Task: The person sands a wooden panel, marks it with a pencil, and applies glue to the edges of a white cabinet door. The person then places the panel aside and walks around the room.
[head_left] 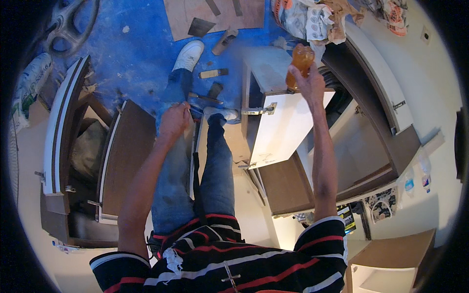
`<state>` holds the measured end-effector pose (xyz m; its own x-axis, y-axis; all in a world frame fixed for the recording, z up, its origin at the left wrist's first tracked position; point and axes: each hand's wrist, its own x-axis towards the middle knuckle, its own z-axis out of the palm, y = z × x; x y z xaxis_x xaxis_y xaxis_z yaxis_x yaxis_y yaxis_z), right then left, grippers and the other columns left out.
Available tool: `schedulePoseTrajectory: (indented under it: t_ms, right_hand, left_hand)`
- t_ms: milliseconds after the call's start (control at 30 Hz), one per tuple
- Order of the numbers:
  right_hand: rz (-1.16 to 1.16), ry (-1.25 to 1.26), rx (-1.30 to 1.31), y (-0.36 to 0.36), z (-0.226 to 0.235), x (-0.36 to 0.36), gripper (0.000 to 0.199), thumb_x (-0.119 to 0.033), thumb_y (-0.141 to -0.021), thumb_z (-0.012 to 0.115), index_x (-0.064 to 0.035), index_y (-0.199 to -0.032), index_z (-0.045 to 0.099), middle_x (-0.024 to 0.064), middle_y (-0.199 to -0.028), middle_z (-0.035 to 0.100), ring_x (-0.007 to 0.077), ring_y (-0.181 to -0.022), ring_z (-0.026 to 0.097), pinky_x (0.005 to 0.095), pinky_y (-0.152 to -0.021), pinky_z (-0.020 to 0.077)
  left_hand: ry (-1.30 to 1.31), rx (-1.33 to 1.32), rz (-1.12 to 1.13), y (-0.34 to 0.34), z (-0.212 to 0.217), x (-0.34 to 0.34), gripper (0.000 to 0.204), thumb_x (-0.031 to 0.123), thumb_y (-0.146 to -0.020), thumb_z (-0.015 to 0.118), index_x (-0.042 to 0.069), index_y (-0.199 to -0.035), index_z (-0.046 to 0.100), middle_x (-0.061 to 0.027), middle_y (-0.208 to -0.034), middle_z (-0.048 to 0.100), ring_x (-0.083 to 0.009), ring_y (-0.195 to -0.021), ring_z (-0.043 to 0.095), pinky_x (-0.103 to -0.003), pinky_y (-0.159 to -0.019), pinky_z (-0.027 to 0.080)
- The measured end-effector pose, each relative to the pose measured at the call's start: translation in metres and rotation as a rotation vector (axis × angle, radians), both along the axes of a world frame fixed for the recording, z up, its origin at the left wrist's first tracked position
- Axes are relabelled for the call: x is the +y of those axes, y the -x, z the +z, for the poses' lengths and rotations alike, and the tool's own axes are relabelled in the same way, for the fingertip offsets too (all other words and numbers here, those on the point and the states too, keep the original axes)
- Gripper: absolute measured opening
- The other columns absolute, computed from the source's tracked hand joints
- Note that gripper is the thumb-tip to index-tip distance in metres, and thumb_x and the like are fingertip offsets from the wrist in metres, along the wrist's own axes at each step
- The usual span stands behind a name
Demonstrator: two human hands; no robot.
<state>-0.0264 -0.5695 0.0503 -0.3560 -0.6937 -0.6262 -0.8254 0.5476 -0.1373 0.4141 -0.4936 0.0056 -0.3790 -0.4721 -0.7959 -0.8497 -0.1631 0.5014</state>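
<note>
We see the right hand (309, 84) raised and wrapped around a clear plastic bottle (300, 62) filled with amber liquid, held upright above the top edge of a white cabinet carcass with metal hinges (281, 129). That cabinet's brown inner compartment (286, 188) shows nothing inside. The left hand (174, 121) is loosely curled over the knee of the blue jeans (173, 166); we cannot tell whether it holds anything. On the blue floor covering (132, 53) lie small wood offcuts (213, 73). Two small clear bottles (417, 178) stand by the right wall, their contents too small to tell.
</note>
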Motion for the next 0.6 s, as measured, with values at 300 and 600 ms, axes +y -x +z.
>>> schedulePoseTrajectory:
  t_ms: [300, 600]
  right_hand:
    - [-0.066, -0.029, 0.19, 0.066, 0.002, -0.007, 0.064, -0.058, -0.085, 0.072, -0.0047, -0.119, 0.062, 0.0183, -0.1, 0.073, 0.0336, -0.093, 0.073, 0.0423, -0.084, 0.0554]
    - [0.041, -0.094, 0.037, 0.002, -0.013, -0.004, 0.069, -0.063, -0.084, 0.071, -0.0041, -0.117, 0.061, 0.0209, -0.097, 0.073, 0.0379, -0.091, 0.072, 0.0463, -0.08, 0.0557]
  left_hand:
    - [-0.027, -0.04, -0.017, 0.001, 0.003, -0.008, 0.02, 0.019, -0.097, 0.051, 0.008, -0.107, 0.064, -0.0207, -0.099, 0.067, -0.0413, -0.092, 0.066, -0.052, -0.082, 0.053]
    - [-0.047, -0.05, -0.023, 0.006, 0.005, -0.012, 0.02, 0.019, -0.098, 0.052, 0.008, -0.108, 0.064, -0.0206, -0.102, 0.067, -0.0423, -0.093, 0.066, -0.053, -0.084, 0.052]
